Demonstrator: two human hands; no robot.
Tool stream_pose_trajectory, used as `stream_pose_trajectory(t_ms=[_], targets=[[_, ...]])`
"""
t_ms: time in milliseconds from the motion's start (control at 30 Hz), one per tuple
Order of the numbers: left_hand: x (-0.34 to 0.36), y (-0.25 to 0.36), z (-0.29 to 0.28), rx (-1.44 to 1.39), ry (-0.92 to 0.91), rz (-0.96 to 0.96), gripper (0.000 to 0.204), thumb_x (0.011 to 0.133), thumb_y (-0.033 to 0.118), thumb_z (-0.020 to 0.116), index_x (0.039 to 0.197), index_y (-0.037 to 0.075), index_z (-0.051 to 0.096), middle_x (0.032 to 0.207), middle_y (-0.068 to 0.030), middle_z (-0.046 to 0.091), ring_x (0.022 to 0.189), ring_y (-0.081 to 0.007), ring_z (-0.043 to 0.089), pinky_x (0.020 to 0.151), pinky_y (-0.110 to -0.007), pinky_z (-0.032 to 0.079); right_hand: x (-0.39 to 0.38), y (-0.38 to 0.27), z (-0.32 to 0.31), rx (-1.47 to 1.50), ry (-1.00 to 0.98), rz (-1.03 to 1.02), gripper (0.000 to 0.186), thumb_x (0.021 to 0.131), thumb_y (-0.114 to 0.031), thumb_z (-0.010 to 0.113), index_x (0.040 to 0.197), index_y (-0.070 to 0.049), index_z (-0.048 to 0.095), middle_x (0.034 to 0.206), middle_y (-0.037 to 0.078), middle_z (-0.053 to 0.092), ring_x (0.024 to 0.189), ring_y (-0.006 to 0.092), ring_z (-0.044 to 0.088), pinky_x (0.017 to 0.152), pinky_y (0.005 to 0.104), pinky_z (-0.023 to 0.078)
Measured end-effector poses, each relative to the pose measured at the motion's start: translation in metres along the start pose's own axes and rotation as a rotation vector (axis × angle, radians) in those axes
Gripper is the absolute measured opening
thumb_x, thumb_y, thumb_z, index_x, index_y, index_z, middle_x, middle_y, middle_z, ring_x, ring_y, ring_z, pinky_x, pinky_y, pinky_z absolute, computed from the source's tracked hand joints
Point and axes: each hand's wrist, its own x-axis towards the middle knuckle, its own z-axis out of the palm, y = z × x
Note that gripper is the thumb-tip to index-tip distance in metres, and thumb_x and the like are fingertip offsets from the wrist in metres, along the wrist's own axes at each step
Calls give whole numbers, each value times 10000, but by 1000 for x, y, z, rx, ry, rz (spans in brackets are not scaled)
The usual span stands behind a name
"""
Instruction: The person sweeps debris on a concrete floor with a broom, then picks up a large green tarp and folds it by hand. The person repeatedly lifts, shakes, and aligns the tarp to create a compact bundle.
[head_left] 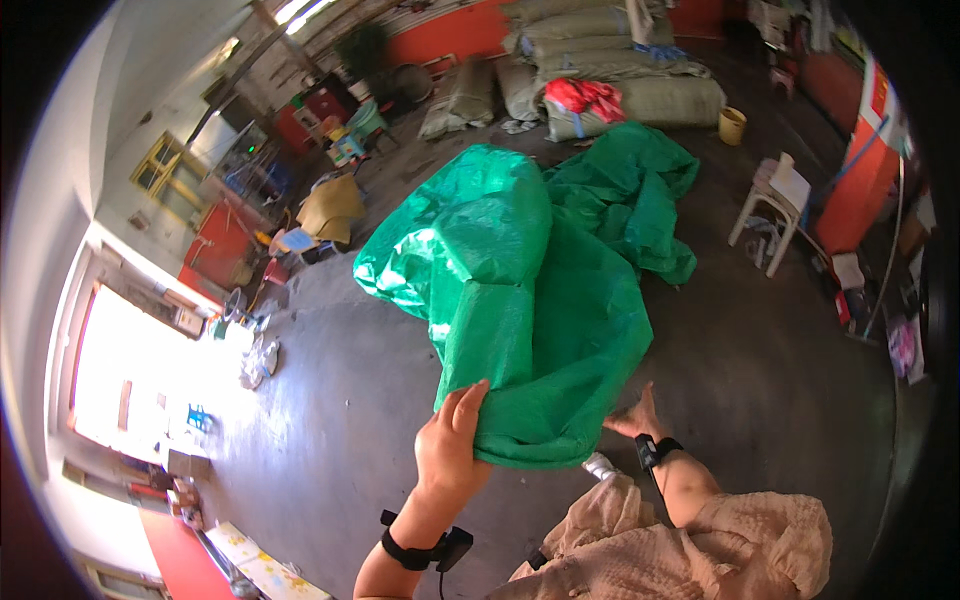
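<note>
Over a dark concrete floor (330, 400), the green tarpaulin (530, 300) billows up and away from the left hand (452, 445), fingers clamped on its near hem (nearer than the blurred right hand (630, 418), grip unclear).

The right hand (632, 418) is largely hidden behind the green sheet (530, 300); its fingers are blurred, so the grip cannot be determined. The left hand (450, 450) has fingertips buried in the sheet's lower fold. Items beyond the sheet, by the sacks (600, 50), are too small to identify.
</note>
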Motion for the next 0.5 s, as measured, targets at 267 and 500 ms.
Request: stream_pose_trajectory(t_ms=[267,500], targets=[[-63,-64,-98,216,373,-412,521,657,-36,509,1165,72,553,1197,-164,539,1086,-348,530,852,-381,470,14,-30,248,-1892,-494,-1865,543,798,-187,649,1268,-35,423,1227,155,497,1129,323,476,959,411,373],[-319,-49,-137,35,921,-851,360,757,-54,449,1093,-31,579,1129,-161,593,1063,-268,557,921,-339,413,-5,388,491,-1535,-1935,-2168,590,652,99,606,1196,-65,445,1087,168,511,1023,338,499,881,392,419]])
